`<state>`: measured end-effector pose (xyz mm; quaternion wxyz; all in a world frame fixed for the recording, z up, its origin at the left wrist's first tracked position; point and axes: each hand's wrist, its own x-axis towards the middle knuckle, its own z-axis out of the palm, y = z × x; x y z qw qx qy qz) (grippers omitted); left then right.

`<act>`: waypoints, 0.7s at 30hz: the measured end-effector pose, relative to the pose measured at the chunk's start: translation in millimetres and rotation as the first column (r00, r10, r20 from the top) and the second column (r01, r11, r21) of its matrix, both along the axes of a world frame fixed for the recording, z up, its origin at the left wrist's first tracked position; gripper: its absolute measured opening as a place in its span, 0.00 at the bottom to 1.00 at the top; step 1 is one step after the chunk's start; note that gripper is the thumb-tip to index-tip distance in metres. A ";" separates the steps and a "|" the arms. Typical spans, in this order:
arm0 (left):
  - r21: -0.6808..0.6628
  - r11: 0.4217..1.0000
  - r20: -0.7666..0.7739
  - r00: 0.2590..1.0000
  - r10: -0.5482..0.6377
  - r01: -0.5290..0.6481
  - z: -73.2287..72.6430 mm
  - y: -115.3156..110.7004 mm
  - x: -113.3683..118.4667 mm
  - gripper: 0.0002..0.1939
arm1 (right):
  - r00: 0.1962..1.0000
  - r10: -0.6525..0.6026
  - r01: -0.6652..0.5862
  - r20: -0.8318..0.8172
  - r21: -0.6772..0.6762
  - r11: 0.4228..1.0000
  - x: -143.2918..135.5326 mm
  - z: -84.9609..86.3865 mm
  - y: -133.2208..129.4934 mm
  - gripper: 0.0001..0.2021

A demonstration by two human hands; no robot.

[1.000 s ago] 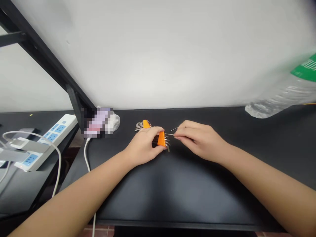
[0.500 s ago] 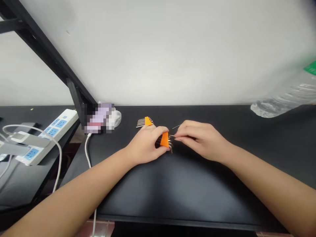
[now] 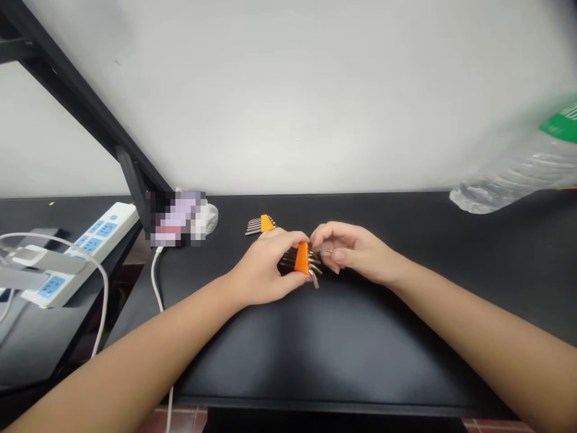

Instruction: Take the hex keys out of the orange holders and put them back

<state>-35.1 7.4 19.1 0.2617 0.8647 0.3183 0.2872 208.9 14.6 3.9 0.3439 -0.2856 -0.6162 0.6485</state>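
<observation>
My left hand grips an orange holder between thumb and fingers. Several metal hex keys sit in it, their bent ends sticking out on the right. Close to those ends, my right hand has thumb and fingers pinched on a thin metal key. Its far end is hidden by the fingers. A second orange holder with several metal keys lies on the black table, just behind my left hand.
A white power strip with plugs and cables lies at the left. Beside a black frame post are a blurred purple object and a white cable. A clear plastic bottle with a green label lies at the back right.
My right hand has turned and its fingers have curled in closer to the holder. The thin key's end no longer sticks out behind them. The holder in my left hand has tilted slightly.
</observation>
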 end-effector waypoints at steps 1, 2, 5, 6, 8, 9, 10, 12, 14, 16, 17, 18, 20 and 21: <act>-0.002 1.000 0.018 1.000 0.004 -0.004 0.2 -0.1 -0.4 0.19 | 1.000 0.017 -0.017 0.005 -0.002 1.000 0.4 0.6 0.6 0.15; -0.001 1.000 0.029 1.000 0.005 -0.005 0.4 -0.2 -0.7 0.19 | 1.000 0.026 -0.026 0.012 -0.009 1.000 0.3 1.7 0.7 0.15; -0.008 1.000 0.031 1.000 0.002 -0.001 1.2 -0.4 -0.6 0.18 | 0.999 -0.010 0.011 0.043 -0.015 1.000 -2.8 5.9 -2.0 0.14; -0.013 1.000 0.025 1.000 -0.003 0.003 1.5 -0.4 -0.3 0.18 | 0.998 -0.024 0.025 0.062 -0.013 1.000 -3.9 7.0 -3.3 0.13; -0.019 1.000 0.003 1.000 -0.015 0.015 2.3 -0.4 0.4 0.18 | 0.993 -0.035 0.037 0.112 -0.011 0.999 -5.4 8.1 -5.5 0.11; -0.019 1.000 -0.009 1.000 -0.018 0.018 2.7 -0.3 0.7 0.18 | 0.991 -0.038 0.040 0.131 -0.012 0.999 -5.6 8.0 -6.0 0.11; -0.016 1.000 -0.019 1.000 -0.019 0.018 3.0 -0.1 0.9 0.18 | 0.989 -0.040 0.042 0.140 -0.016 0.999 -5.5 7.5 -6.2 0.11; -0.009 1.000 -0.026 1.000 -0.015 0.014 3.1 0.2 0.9 0.19 | 0.990 -0.042 0.046 0.133 -0.030 0.998 -4.8 5.2 -5.5 0.11; 0.001 1.000 -0.024 1.000 -0.015 0.015 2.7 0.5 0.6 0.19 | 0.993 -0.025 0.033 0.115 -0.067 0.997 -4.7 1.5 -4.3 0.11; 0.015 1.000 -0.021 0.999 -0.026 0.026 1.9 0.8 0.2 0.19 | 0.994 0.016 -0.001 0.105 -0.138 0.990 -5.4 -2.5 -3.4 0.13; 0.022 0.999 -0.020 0.999 -0.033 0.033 1.5 1.0 0.1 0.19 | 0.994 0.041 -0.023 0.102 -0.179 0.984 -6.0 -4.1 -3.1 0.14; 0.028 0.999 -0.018 0.999 -0.039 0.039 1.1 1.2 -0.1 0.19 | 0.993 0.066 -0.043 0.102 -0.214 0.976 -6.4 -5.2 -2.8 0.15; 0.031 0.999 -0.014 0.999 -0.042 0.042 0.8 1.6 0.0 0.19 | 0.989 0.092 -0.063 0.111 -0.240 0.969 -5.5 -5.1 -1.9 0.16; 0.026 0.999 -0.016 0.999 -0.041 0.042 0.9 1.8 0.1 0.19 | 0.988 0.097 -0.067 0.121 -0.230 0.971 -4.0 -3.9 -1.1 0.16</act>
